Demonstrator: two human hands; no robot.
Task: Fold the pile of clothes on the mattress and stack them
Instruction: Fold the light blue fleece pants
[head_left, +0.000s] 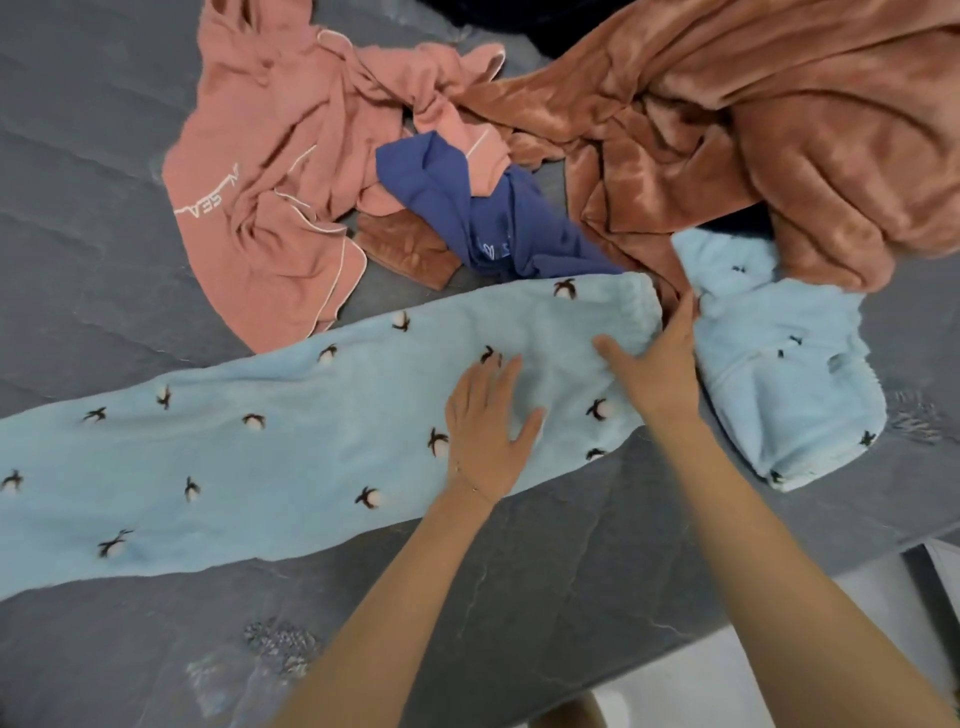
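Trousers (285, 457) of pale blue fleece, dotted with small cotton-boll motifs, lie stretched flat along the near edge of the grey quilted mattress (78, 182). Their legs run off toward its left edge and their gathered waistband (631, 306) lies toward the right.

The left grip (488, 431), a bare hand, rests palm down on the upper part of the trousers, fingers straight and spread, holding nothing. The right grip (654, 364) lies on the waistband end with its thumb stretched out over the fabric. Its fingers are straight and reach up past the waistband's edge; it presses the cloth rather than clasping it.

Just right of the waistband, touching the right grip's outer side, a matching pale blue top (789, 384) lies crumpled near the mattress's near right corner. A large brown plush garment (753, 130) is heaped over the far right of the mattress, its lower folds overlapping that top and reaching down beside the waistband. A navy garment (498, 218) sits bunched just beyond the trousers, between the brown plush and a pink garment (260, 197). The pink one has white piping and white lettering and sprawls toward the far left, its lower hem touching the trousers' far edge.
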